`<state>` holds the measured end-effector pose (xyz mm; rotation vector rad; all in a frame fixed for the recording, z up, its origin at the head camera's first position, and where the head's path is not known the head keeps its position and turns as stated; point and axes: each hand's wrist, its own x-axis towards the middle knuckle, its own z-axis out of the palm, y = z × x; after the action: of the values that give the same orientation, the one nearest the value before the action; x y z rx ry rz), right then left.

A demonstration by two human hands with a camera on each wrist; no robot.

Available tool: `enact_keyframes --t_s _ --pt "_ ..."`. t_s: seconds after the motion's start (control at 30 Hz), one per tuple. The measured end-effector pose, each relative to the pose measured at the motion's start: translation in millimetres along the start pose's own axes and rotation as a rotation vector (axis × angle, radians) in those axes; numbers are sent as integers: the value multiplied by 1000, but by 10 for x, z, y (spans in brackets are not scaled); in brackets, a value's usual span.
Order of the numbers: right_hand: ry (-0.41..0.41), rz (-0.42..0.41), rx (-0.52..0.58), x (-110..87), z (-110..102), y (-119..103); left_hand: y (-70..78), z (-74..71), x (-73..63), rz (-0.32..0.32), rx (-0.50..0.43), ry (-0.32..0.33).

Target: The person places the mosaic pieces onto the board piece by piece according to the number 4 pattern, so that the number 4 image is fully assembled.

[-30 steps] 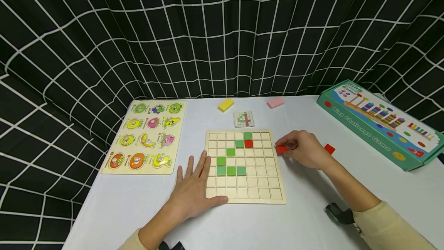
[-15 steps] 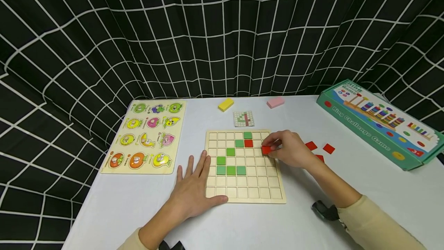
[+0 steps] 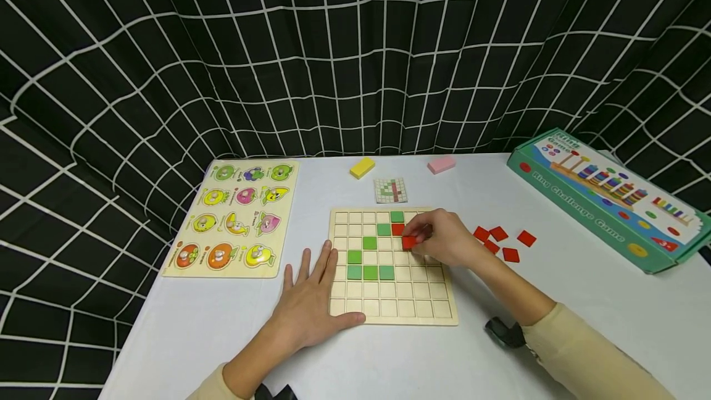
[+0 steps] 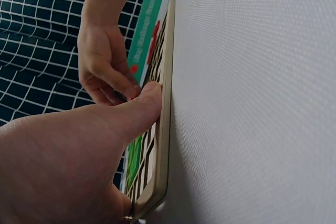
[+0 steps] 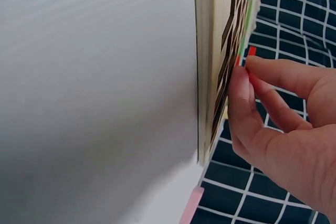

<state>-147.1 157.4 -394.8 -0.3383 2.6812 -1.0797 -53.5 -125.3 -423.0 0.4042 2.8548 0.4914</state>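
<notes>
A pale wooden grid board lies on the white table, with several green tiles and a red tile set in its cells. My left hand rests with spread fingers at the board's lower left corner. Its thumb lies on the near edge in the left wrist view. Over the board's upper middle, my right hand pinches another red square tile, just below the placed red one. The right wrist view shows this tile tilted between thumb and fingers, close to the board surface.
Several loose red tiles lie right of the board. A green game box stands further right. Behind the board are a small pattern card, a yellow block and a pink block. A fruit puzzle board lies left.
My right hand has moved left from beside the board to over its cells, carrying the red tile. Loose red tiles it covered now show. The left hand has stayed put.
</notes>
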Motion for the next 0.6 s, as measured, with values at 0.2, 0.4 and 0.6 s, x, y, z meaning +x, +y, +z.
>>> enact_keyframes --t_s 0.2,0.4,0.6 --pt "-13 -26 -12 54 48 -30 -2 1 4 -2 4 -4" --pt "-19 -28 -32 98 84 -63 -2 3 4 0 4 -4" --pt "-28 -24 -46 130 109 -65 -9 8 3 -3 4 -3"
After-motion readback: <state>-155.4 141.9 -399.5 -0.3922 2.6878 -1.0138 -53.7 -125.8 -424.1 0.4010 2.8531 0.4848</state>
